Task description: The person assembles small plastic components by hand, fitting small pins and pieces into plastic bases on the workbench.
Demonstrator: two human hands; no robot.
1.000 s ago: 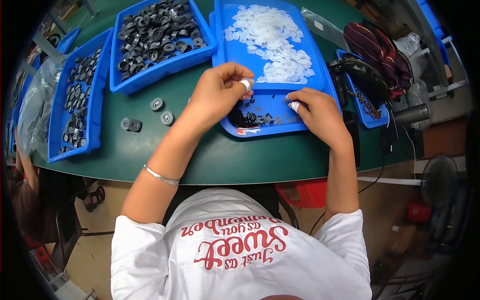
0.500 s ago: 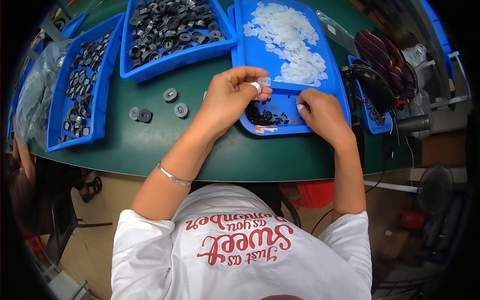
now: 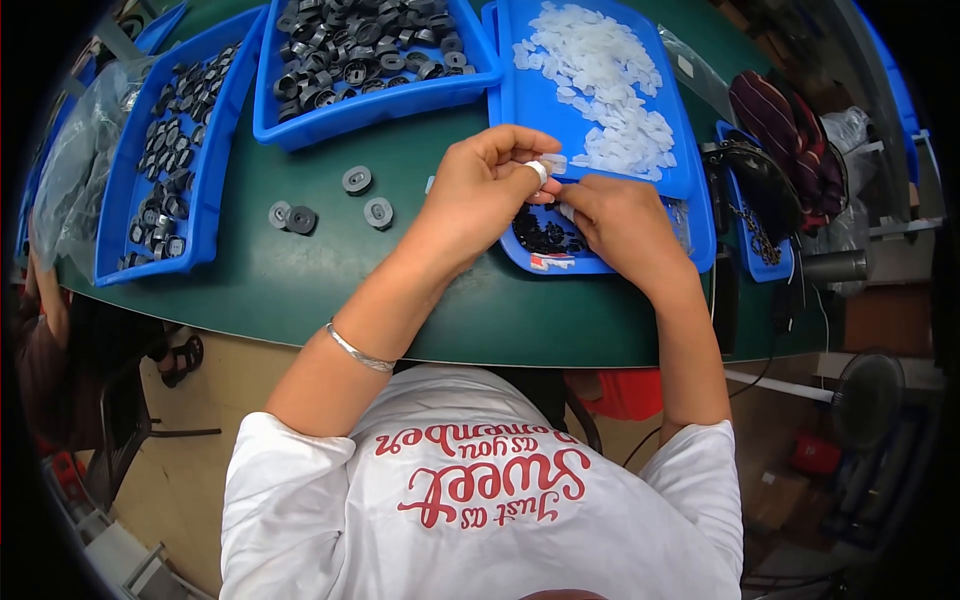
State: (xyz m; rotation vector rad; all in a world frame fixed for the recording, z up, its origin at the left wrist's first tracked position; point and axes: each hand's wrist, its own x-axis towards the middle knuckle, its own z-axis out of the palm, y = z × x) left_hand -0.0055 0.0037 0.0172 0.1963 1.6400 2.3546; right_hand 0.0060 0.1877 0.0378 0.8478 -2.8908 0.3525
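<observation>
Between thumb and fingers, my left hand (image 3: 487, 185) pinches a small clear plastic piece (image 3: 553, 161). A white wrap covers the thumb tip. My right hand (image 3: 622, 220) meets it, its fingers closed close to that piece; whatever lies in them is too small and hidden to name. Both hands are above a blue tray (image 3: 600, 262) with small black parts (image 3: 545, 235) in it. Just beyond, a heap of translucent white plastic pieces (image 3: 600, 90) lies on another blue tray (image 3: 520, 100).
A blue bin of dark round parts (image 3: 365, 50) stands at the back, another (image 3: 160, 190) at the left. Several round grey parts (image 3: 357, 180) lie on the green table (image 3: 350, 270). A dark bag (image 3: 755, 175) sits at the right. Another person's arm (image 3: 50, 300) shows far left.
My right hand has come up and left from the black parts to my left hand. My left hand still holds the clear piece. The whole view has shifted slightly.
</observation>
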